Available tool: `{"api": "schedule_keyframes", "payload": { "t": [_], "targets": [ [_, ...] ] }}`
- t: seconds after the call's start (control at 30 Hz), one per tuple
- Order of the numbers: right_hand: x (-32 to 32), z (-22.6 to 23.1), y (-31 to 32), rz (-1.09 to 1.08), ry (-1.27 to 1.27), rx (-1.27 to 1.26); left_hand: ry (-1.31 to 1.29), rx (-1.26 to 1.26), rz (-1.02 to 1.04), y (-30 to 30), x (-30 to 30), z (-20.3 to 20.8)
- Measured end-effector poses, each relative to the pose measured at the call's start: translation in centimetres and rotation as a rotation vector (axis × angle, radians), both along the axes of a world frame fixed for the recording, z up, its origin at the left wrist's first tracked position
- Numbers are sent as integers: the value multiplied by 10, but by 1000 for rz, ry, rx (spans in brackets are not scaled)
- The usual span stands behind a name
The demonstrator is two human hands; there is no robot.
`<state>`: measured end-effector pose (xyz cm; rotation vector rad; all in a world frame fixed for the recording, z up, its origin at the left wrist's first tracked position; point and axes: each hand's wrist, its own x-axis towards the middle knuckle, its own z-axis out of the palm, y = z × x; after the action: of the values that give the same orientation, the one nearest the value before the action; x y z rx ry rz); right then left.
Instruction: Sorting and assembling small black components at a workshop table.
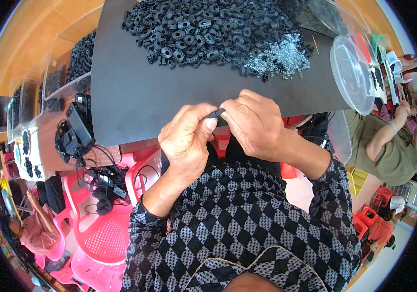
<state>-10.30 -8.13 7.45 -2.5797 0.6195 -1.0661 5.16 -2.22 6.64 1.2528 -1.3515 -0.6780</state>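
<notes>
A small black plastic piece [214, 114] is pinched between my two hands, just over the front edge of the dark tabletop [135, 102]. My left hand [187, 136] grips its left end between thumb and forefinger. On its other end close the fingers of my right hand [254, 124], which hide much of it. Farther back lies a big heap of small black plastic parts [194, 34], many with an oval hole. Against that heap's right front side rests a pile of small silvery metal springs [281, 56].
A round clear plastic lid [352, 73] lies at the table's right edge. Clear bins of black parts [79, 58] stand at the left, near black power adapters and cables [77, 129]. Pink plastic chairs [106, 233] are at lower left. Another person [383, 141] sits at the right.
</notes>
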Motion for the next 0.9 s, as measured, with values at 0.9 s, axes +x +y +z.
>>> {"api": "schedule_keyframes", "payload": {
  "t": [0.9],
  "targets": [
    [5, 15, -7, -26, -222, 259, 571, 144, -77, -4, -5, 4]
  ]
}}
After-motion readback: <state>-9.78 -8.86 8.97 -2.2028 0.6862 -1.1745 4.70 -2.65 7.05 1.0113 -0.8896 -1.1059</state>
